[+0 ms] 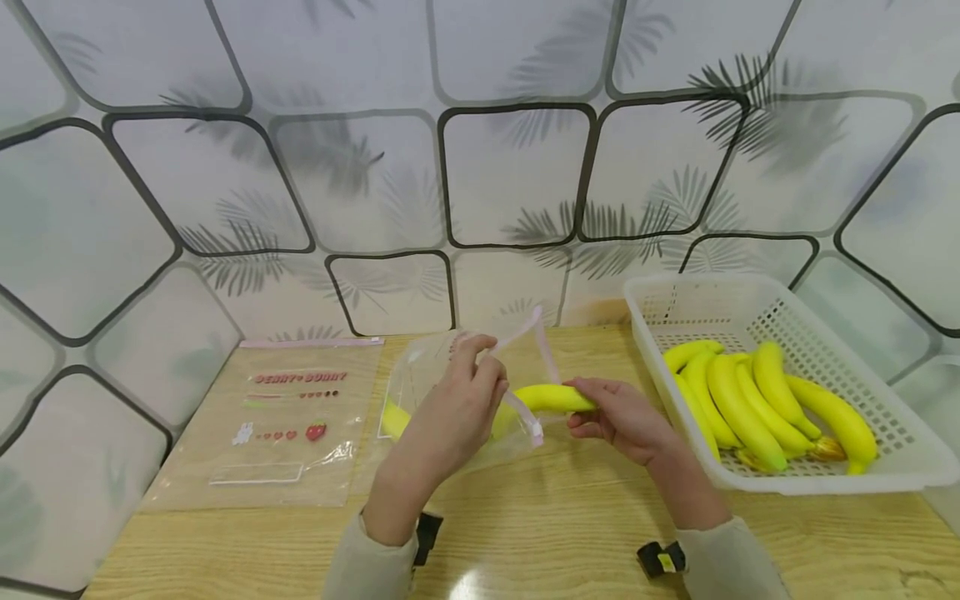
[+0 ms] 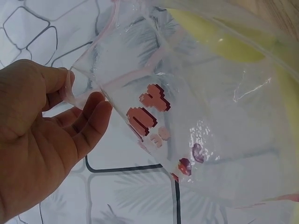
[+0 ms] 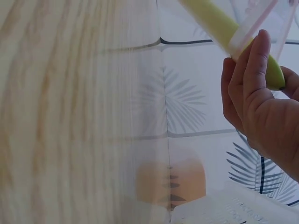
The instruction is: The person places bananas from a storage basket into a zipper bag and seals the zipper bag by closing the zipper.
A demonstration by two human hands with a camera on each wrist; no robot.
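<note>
In the head view my left hand (image 1: 453, 412) pinches the rim of a clear zip bag (image 1: 536, 346) with a pink zip edge, whose mouth gapes to the right. The left wrist view shows the thumb and fingers (image 2: 96, 119) at that edge, beside red printed letters. My right hand (image 1: 622, 421) grips one end of a yellow banana (image 1: 555, 397); the banana's other end is inside the bag. Its greenish tip (image 3: 276, 77) lies between thumb and fingers in the right wrist view. Another yellow banana part (image 1: 394, 419) shows through the bag's left end, partly behind my left hand.
A white perforated basket (image 1: 933, 454) holding several bananas (image 1: 738, 408) stands at the right. Flat on the wooden table (image 1: 555, 533) at the left lies another clear printed zip bag (image 1: 285, 450). Behind the table rises a patterned backdrop (image 1: 517, 175).
</note>
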